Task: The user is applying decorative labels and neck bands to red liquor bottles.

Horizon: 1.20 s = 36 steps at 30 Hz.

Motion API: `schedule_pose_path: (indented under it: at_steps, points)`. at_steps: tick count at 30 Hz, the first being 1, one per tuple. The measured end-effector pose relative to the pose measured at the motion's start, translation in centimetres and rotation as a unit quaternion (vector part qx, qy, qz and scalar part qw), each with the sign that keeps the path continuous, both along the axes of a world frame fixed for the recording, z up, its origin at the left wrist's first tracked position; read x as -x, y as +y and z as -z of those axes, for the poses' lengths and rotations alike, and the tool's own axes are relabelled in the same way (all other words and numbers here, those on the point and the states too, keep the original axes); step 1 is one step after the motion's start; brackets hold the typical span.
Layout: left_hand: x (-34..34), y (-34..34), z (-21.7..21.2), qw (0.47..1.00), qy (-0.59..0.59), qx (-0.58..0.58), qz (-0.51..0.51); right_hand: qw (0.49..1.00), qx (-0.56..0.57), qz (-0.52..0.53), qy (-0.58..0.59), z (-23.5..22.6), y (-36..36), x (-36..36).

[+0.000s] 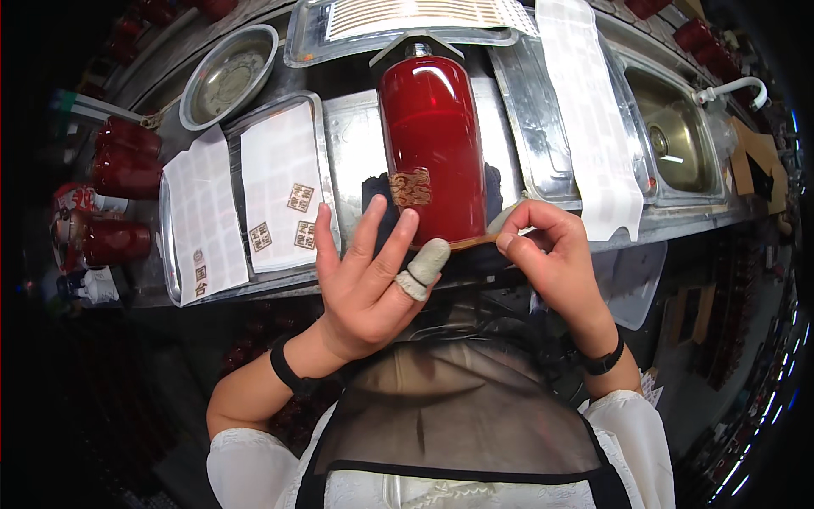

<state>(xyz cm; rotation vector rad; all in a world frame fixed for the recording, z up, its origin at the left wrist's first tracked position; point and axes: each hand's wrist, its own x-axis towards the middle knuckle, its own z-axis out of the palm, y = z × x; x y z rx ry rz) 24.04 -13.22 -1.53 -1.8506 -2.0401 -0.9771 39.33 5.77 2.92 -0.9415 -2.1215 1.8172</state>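
A glossy red bottle (441,119) lies on its side, neck pointing away and base toward me. On its left side sits a brown-gold decal (410,187) with a raised-looking pattern. My left hand (365,288) is open, its fingers spread beside the bottle's lower left; a pale finger cot (429,258) covers the thumb, which rests by the base edge. My right hand (549,254) pinches a thin golden-brown strip (476,242) between thumb and forefinger. That strip runs along the bottle's base; its left end is hidden behind the left thumb.
To the left, a metal tray (320,127) holds white sheets (275,148) with several dark square stickers. Behind it stands a round metal basin (270,53). A long paper sheet (593,127) crosses the right-hand tray, beside a sink (666,114) with a white tap (738,87). Red jars (119,242) stand far left.
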Motion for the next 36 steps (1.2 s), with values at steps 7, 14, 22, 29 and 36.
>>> schedule_pose_path:
  at_steps: [7, 14, 22, 29, 36]
  points:
    - [-0.5, 2.8, -2.1, 0.997, 0.063, -0.036, 0.006, 1.000, -0.001, 0.000, 0.012, 0.1, -0.4, 0.2]
    - [0.4, 3.8, -0.8, 0.999, -0.017, -0.037, -0.036, 0.999, -0.003, -0.014, 0.032, 0.0, -0.8, 0.7]
    - [0.8, 0.4, -0.5, 0.996, -0.086, -0.007, 0.002, 1.000, -0.017, -0.014, 0.004, -0.4, -1.1, 0.4]
    - [0.6, -0.9, 0.8, 0.998, -0.056, 0.010, 0.016, 0.999, -0.013, -0.004, 0.042, -1.0, -1.2, 0.3]
    - [0.6, 0.2, 0.2, 1.000, -0.015, -0.002, 0.026, 1.000, -0.007, -0.002, 0.020, -0.6, -1.0, 0.2]
